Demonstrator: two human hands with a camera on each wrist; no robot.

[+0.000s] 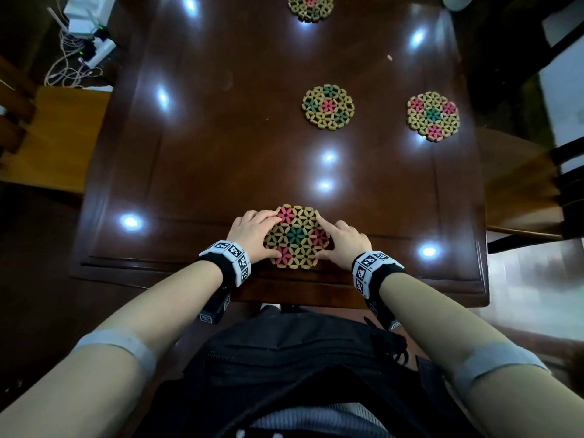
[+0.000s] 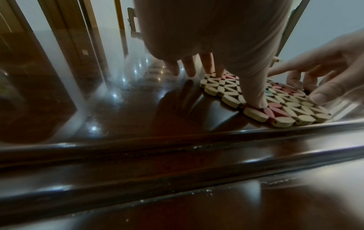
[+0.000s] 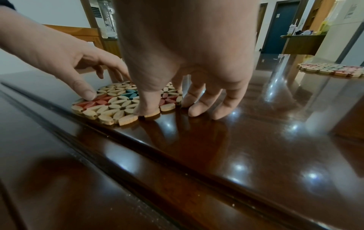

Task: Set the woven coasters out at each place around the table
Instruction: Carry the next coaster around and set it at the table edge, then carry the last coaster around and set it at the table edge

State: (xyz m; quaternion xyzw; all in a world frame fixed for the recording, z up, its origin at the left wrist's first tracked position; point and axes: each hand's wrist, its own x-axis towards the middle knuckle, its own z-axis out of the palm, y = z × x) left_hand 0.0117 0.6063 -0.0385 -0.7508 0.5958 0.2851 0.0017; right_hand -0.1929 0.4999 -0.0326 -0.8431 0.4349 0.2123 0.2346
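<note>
A round woven coaster (image 1: 297, 238) of tan, pink and green beads lies flat by the table's near edge. My left hand (image 1: 276, 236) is at its left side, the thumb pressing a pink bead near the rim (image 2: 258, 102). My right hand (image 1: 319, 238) is at its right side, with the thumb on the near rim (image 3: 142, 111) and the other fingers (image 3: 197, 110) on the wood beside it. Neither hand lifts it. Three more coasters lie flat: one at the centre (image 1: 328, 107), one at the right (image 1: 433, 115), one at the far edge (image 1: 310, 6).
The dark glossy table (image 1: 221, 137) has a raised moulded rim (image 2: 177, 147) along the near edge. Wooden chairs stand at the left (image 1: 57, 134) and the right (image 1: 521, 191). Cables and a power strip (image 1: 82, 49) lie on the floor at the far left.
</note>
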